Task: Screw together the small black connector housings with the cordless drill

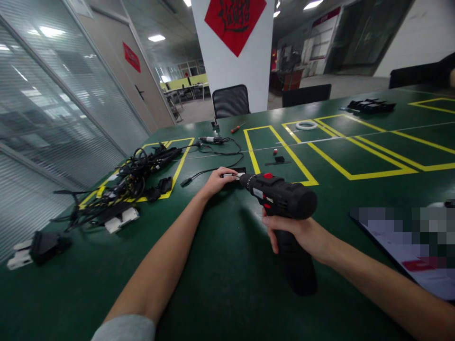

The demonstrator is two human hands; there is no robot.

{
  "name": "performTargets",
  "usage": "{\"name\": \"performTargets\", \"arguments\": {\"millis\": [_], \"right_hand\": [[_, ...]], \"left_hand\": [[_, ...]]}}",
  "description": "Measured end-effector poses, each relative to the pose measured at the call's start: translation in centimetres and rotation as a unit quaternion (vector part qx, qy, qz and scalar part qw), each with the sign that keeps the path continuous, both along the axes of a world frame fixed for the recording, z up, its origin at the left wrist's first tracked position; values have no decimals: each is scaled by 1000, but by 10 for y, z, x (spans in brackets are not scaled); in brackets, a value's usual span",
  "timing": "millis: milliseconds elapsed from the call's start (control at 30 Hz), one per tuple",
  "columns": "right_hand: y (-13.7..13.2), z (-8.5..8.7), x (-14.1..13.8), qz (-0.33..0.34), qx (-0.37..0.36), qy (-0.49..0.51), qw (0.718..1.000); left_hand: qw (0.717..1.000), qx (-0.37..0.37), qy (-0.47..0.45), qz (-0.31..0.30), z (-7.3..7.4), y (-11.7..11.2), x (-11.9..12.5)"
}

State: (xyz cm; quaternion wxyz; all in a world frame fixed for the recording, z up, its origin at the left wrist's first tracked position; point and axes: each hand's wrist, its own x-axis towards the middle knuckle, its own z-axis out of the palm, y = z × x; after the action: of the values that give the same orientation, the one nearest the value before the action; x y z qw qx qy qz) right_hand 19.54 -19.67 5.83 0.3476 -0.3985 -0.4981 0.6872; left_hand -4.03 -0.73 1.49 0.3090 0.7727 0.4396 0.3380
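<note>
My right hand is wrapped round the handle of a black cordless drill with red details. The drill lies level, its chuck facing left toward my other hand. My left hand presses its fingers on a small black and white part low over the table. The drill's tip meets or nearly meets this part; whether they touch I cannot tell. A dark strip shows just behind it. Part of what the left fingers grip is hidden by the hand.
On the green table a heap of black cables lies left. Beyond my hands are a corded pen-like tool, a red screwdriver and a white ring. A clipboard with paper lies at right.
</note>
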Motion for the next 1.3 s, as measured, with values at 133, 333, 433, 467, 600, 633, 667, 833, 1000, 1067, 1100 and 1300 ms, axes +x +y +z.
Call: {"name": "performTargets", "arguments": {"millis": [133,333,433,467,600,633,667,833,1000,1067,1100,1300], "right_hand": [[-1,2,1,-1,2,-4,1000],[-1,5,2,5,-1,-23,1000],[0,3,1,7,8,-33,999],[0,2,0,9,15,-35,999],[-1,5,-1,14,28,-47,998],[-1,7,-1,14,24,-49,998],[-2,8,-1,13,18,-51,998],[-3,11,-2,9,17,-65,998],[-3,13,-2,7,27,-60,998],[-3,13,-2,7,27,-46,999],[-3,13,-2,6,25,-42,999],[-3,10,-2,-3,9,-30,1000]], "left_hand": [[1000,-4,2,0,0,1,0],[1000,6,-5,-8,-3,2,-1],[1000,7,-4,-8,-4,2,-1],[1000,8,-1,-7,-4,3,-1],[1000,12,12,-5,-5,3,-2],[1000,13,15,-4,-5,3,-2],[1000,13,16,-4,-5,3,-3],[1000,17,15,-8,-5,4,-3],[1000,17,20,-11,-4,4,-3],[1000,16,20,-11,-4,4,-3],[1000,15,20,-11,-4,4,-3],[1000,16,20,-16,-3,3,-4]]}}
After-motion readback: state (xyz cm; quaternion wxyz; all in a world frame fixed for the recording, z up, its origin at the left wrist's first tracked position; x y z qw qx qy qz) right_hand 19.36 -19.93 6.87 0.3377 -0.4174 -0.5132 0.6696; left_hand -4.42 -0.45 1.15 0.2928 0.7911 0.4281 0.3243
